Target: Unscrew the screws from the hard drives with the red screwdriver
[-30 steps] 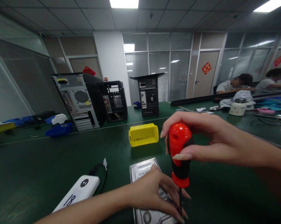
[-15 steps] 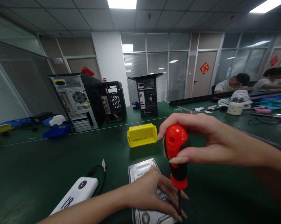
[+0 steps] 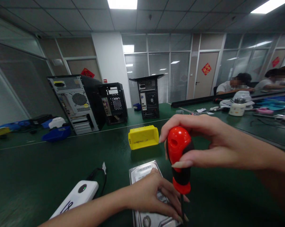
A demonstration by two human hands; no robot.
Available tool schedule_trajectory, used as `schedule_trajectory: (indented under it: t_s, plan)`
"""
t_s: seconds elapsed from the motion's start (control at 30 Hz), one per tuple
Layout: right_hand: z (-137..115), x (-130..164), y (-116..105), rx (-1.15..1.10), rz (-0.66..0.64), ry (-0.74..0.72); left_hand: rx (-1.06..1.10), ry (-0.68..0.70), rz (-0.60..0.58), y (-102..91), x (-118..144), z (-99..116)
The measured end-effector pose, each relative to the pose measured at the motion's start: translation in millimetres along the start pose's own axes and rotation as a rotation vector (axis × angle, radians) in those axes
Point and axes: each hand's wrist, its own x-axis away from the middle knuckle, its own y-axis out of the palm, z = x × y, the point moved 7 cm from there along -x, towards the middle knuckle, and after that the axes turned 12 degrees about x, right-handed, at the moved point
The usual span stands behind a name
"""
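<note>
A silver hard drive [image 3: 142, 170] lies on the green table at the bottom middle. My left hand [image 3: 154, 197] rests across it, its fingers curled over the right side and gripping it there. In my right hand [image 3: 199, 142] is a red and black screwdriver [image 3: 179, 148], held upright with fingers and thumb round its handle. The thin shaft points down beside my left fingertips, at the drive's right edge. Its tip is hidden at the bottom of the view.
Just beyond the drive stands a yellow bin [image 3: 143, 137] with small dark bits inside. A white power bank [image 3: 77, 197] with a cable lies at left. Computer cases [image 3: 77, 104] stand further back, near a blue bin [image 3: 56, 133]. Co-workers [image 3: 237, 85] sit at far right.
The whole view has shifted slightly to the left. Both hands keep their grips, and the screwdriver stays at the drive's right edge.
</note>
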Motion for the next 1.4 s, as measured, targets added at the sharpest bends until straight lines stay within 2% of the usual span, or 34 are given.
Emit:
schedule_trajectory:
  t_s: [0.13,0.4,0.67,0.87,1.4]
  plan:
    - [-2,0,-1,0.009,-0.004,0.003,-0.028,-0.024,0.030,-0.8,-1,-3]
    - [0,0,1,0.021,-0.012,0.011,-0.182,0.079,0.101,-4.9,3,12]
    - [-1,2,0,0.035,-0.011,0.002,-0.207,0.031,0.136,-5.4,4,12]
    - [-2,1,-2,0.068,0.009,-0.013,-0.336,0.048,0.184,-2.1,7,21]
    - [-5,2,-3,0.006,0.006,-0.060,-0.552,0.016,0.184,8.1,11,31]
